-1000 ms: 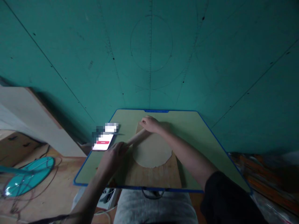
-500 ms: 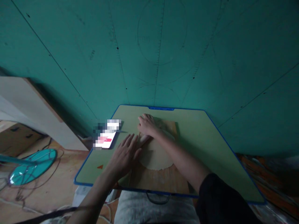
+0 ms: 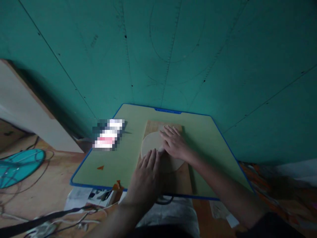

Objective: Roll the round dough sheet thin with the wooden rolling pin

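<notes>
A thin, flat sheet of dough (image 3: 151,141) with a rounded outline lies on a wooden board (image 3: 187,185). Across it, at a slant, runs a rolling pin (image 3: 161,150), mostly hidden beneath my hands. My left hand (image 3: 147,170) rests over the pin's near end, fingers stretched forward and palm down. Over the far part of the pin lies my right hand (image 3: 174,142), its fingers extended flat and slightly spread. Neither hand has its fingers wrapped round the pin.
The board sits on a small pale-green folding table (image 3: 208,148) with a blue rim. A lit phone (image 3: 109,135), partly pixelated, stands at the table's left edge. A small orange scrap (image 3: 100,168) lies nearby. A green wall (image 3: 158,72) rises behind.
My right hand has moved from the board's far left to its right side. My left hand has come onto the dough from its left edge, and the pin's slant has shifted.
</notes>
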Motion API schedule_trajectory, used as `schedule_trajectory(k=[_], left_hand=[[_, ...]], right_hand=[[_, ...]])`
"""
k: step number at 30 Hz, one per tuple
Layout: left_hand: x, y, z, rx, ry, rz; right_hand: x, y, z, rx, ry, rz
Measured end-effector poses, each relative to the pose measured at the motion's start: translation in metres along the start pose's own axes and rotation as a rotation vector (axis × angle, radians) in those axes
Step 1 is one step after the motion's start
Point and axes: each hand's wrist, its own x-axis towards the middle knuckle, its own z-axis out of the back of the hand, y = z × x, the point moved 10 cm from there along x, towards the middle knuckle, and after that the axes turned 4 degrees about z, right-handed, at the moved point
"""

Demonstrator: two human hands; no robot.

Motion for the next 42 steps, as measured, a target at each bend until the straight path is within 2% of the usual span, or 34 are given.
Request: schedule_trajectory(k=[4, 6, 9, 13, 16, 19, 22, 27, 30, 33, 36, 40, 42], left_hand=[[0.027, 0.048, -0.001, 0.014, -0.011, 0.063], [0.031, 0.053, 0.001, -0.003, -0.023, 0.037], [0.018, 0.028, 0.003, -0.071, 0.013, -0.027], [-0.007, -0.022, 0.007, -0.141, 0.089, -0.107], [-0.012, -0.036, 0.006, -0.167, 0.14, -0.191], [0.0, -0.018, 0.001, -0.172, 0.148, -0.202], [0.015, 0.005, -0.004, -0.131, 0.105, -0.178], [0.024, 0.024, -0.014, -0.084, 0.103, -0.151], [0.024, 0.029, -0.012, -0.119, 0.114, -0.128], [0.019, 0.019, -0.003, -0.186, 0.131, -0.16], [0.012, 0.003, 0.008, -0.249, 0.156, -0.162], [0.0, -0.023, 0.011, -0.351, 0.241, -0.179], [-0.006, -0.037, 0.009, -0.375, 0.236, -0.226]], right_hand=[[0.04, 0.009, 0.0, -0.004, 0.043, -0.004], [0.046, 0.012, 0.001, -0.001, 0.039, -0.003], [0.021, 0.009, 0.001, 0.021, -0.006, 0.006], [-0.046, -0.003, 0.005, 0.073, -0.092, -0.015], [-0.078, -0.008, 0.008, 0.087, -0.09, -0.02], [-0.073, -0.009, 0.011, 0.105, -0.029, 0.02], [-0.04, -0.008, 0.012, 0.139, 0.044, 0.03], [0.025, -0.012, 0.013, 0.183, 0.037, -0.121], [0.041, -0.011, 0.009, 0.165, 0.013, -0.195], [0.037, -0.009, 0.003, 0.118, 0.038, -0.2], [0.02, -0.008, 0.002, 0.058, 0.049, -0.151], [-0.017, -0.012, 0.008, 0.034, -0.011, -0.126], [-0.04, -0.014, 0.009, 0.034, -0.033, -0.136]])
